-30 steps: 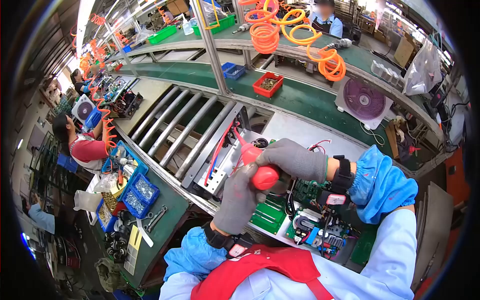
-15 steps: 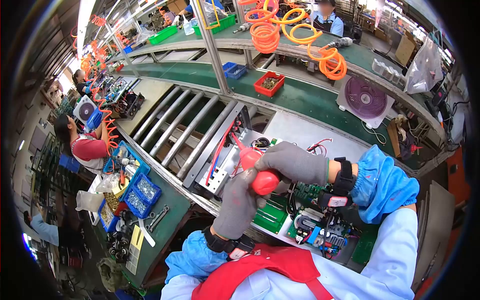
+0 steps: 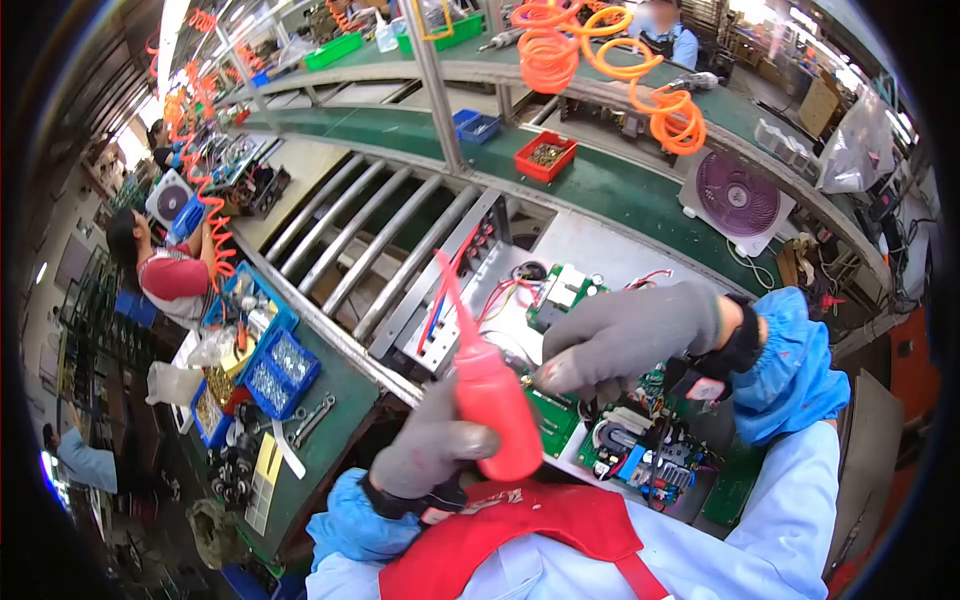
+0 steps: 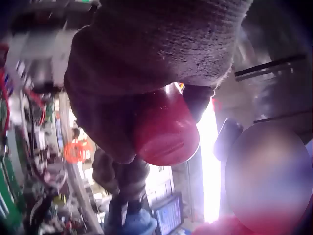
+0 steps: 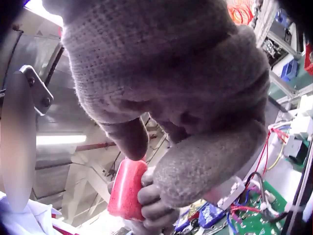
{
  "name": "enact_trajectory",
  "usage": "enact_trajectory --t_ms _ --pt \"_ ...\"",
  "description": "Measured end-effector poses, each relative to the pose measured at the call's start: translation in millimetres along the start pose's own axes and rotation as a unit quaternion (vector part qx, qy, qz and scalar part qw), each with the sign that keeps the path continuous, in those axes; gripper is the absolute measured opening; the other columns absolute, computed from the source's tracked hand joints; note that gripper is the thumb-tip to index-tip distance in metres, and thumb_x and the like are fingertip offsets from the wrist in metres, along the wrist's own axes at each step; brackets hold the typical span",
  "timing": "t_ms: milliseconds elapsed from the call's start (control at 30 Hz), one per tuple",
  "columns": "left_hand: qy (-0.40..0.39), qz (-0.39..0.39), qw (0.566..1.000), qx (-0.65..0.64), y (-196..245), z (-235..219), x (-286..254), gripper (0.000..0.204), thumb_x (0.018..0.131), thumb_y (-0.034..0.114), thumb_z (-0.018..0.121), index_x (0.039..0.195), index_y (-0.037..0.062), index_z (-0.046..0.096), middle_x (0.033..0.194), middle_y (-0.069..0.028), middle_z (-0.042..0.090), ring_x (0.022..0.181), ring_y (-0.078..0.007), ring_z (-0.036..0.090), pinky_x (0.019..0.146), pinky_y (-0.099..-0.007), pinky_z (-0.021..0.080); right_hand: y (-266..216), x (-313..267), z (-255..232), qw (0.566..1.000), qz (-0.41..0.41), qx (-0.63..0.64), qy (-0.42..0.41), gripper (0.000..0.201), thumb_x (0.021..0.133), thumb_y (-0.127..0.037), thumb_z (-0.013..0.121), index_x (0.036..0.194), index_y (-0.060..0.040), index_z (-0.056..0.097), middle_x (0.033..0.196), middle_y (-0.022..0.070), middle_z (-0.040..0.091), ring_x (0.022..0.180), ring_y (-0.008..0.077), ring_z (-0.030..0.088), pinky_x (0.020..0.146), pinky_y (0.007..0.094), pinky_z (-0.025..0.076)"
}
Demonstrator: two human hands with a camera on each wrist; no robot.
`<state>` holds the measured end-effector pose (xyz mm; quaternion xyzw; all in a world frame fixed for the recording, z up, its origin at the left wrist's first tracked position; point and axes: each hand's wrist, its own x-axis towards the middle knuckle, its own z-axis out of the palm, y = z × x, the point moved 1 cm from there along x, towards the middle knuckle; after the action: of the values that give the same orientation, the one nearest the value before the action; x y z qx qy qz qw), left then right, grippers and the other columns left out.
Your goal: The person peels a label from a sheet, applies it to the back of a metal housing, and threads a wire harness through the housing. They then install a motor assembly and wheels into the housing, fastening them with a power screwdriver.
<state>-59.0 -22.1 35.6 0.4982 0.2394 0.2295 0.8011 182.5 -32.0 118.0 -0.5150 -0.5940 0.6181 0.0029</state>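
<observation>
A red squeeze bottle [image 3: 500, 420] with a long thin nozzle is gripped by my gloved left hand [image 3: 425, 445], tilted with the nozzle pointing up and away. In the left wrist view the bottle's rounded base [image 4: 168, 142] sticks out below the curled fingers. My gloved right hand [image 3: 635, 340] is apart from the bottle, just right of it, with bent fingers and nothing visible in them. Beneath the hands lies an open metal chassis [image 3: 600, 245] with green circuit boards [image 3: 550, 430], red and blue wires and a dark power assembly [image 3: 640, 450].
Metal rollers [image 3: 385, 235] run off to the left. On the left bench are blue bins [image 3: 280, 370] of small hardware and several wrenches [image 3: 315, 420]. A red bin [image 3: 546, 156] and a purple fan [image 3: 738, 197] stand beyond the chassis. Orange coiled hoses [image 3: 548, 60] hang above.
Both hands were together on the red bottle. The right hand has let go and moved right; the left has brought the bottle lower and nearer, its nozzle now upward. The head view has shifted slightly.
</observation>
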Motion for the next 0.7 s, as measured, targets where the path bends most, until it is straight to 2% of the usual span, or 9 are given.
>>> enact_trajectory --t_ms 33,100,167,233,300,400,467,533,700 --pt "-0.011 0.025 1.0 0.006 12.9 -10.5 -10.5 0.063 0.066 0.035 0.077 0.111 -0.0039 0.061 0.1 -0.013 0.069 0.089 -0.0224 0.068 0.082 -0.0319 0.054 0.7 -2.2 -2.1 0.998 -0.017 0.011 0.051 0.038 0.098 -0.038 0.058 0.106 -0.0012 0.066 0.078 0.0042 0.065 0.072 0.0124 0.065 0.064 0.028 0.054" --pt "0.077 0.134 0.988 -0.008 29.0 -44.2 -27.3 0.066 0.064 0.037 0.079 0.112 -0.0038 0.06 0.096 -0.0154 0.07 0.079 -0.0244 0.07 0.075 -0.0356 0.056 7.7 -3.7 -7.7 0.988 -0.056 0.033 0.14 0.038 0.098 -0.038 0.058 0.105 -0.001 0.066 0.078 0.0044 0.065 0.072 0.0121 0.065 0.063 0.0281 0.053" --pt "0.253 0.229 0.939 0.027 42.0 -86.8 -41.1 0.057 0.078 0.036 0.067 0.119 -0.0019 0.055 0.095 -0.0084 0.065 0.084 -0.0189 0.065 0.076 -0.0324 0.053 4.9 -6.4 -10.1 0.973 -0.078 0.069 0.207 0.037 0.097 -0.035 0.057 0.102 0.0008 0.065 0.078 0.0046 0.065 0.068 0.0118 0.064 0.059 0.0265 0.051" --pt "0.335 0.258 0.898 0.121 51.2 -150.5 -45.4 0.037 0.087 0.022 0.058 0.116 -0.0007 0.058 0.096 -0.0056 0.064 0.086 -0.0148 0.061 0.078 -0.0285 0.049 2.4 -7.7 -9.3 0.958 -0.084 0.074 0.265 0.035 0.097 -0.032 0.056 0.099 0.0017 0.064 0.077 0.0048 0.065 0.062 0.0104 0.062 0.055 0.0238 0.049" --pt "0.426 0.174 0.833 0.308 30.3 -250.9 -54.9 0.036 0.084 0.026 0.066 0.106 -0.0028 0.063 0.095 -0.007 0.067 0.082 -0.0147 0.062 0.076 -0.0306 0.05 -1.5 -7.4 -2.8 0.946 -0.1 0.094 0.295 0.031 0.097 -0.033 0.057 0.097 -0.0021 0.064 0.076 0.0027 0.063 0.061 0.0083 0.06 0.054 0.0225 0.047" --pt "0.464 -0.055 0.662 0.585 -28.1 -369.1 -63.9 0.051 0.076 0.041 0.074 0.107 0.0029 0.064 0.103 -0.0223 0.07 0.096 -0.0366 0.068 0.082 -0.047 0.052 -14.1 0.5 9.8 0.938 -0.076 0.097 0.324 0.031 0.096 -0.031 0.057 0.097 -0.0015 0.064 0.077 0.0031 0.063 0.062 0.0083 0.06 0.054 0.0219 0.046" --pt "0.438 -0.192 0.624 0.618 -52.7 -386.5 -59.4 0.052 0.074 0.045 0.072 0.109 0.0072 0.064 0.11 -0.0253 0.068 0.105 -0.0444 0.064 0.088 -0.0513 0.051 -23.6 3.0 17.6 0.934 -0.045 0.091 0.344 0.033 0.095 -0.032 0.059 0.099 -0.0003 0.064 0.079 0.0038 0.065 0.063 0.0088 0.062 0.054 0.0226 0.047" --pt "0.43 -0.288 0.561 0.646 -83.4 -414.9 -47.0 0.051 0.078 0.041 0.069 0.119 0.0126 0.061 0.117 -0.0224 0.068 0.108 -0.0418 0.065 0.09 -0.05 0.052 -23.3 7.7 16.1 0.939 -0.067 0.092 0.324 0.037 0.096 -0.037 0.059 0.102 -0.0004 0.064 0.083 0.0049 0.066 0.065 0.0095 0.062 0.056 0.0241 0.05" --pt "0.424 -0.347 0.533 0.645 -95.7 -409.0 -25.0 0.04 0.09 0.042 0.063 0.121 0.0158 0.064 0.123 -0.0133 0.067 0.118 -0.0334 0.063 0.096 -0.0473 0.049 -45.1 17.8 1.9 0.93 -0.101 0.096 0.339 0.036 0.097 -0.036 0.059 0.1 -0.0005 0.063 0.082 0.0041 0.061 0.073 0.013 0.064 0.06 0.026 0.053"
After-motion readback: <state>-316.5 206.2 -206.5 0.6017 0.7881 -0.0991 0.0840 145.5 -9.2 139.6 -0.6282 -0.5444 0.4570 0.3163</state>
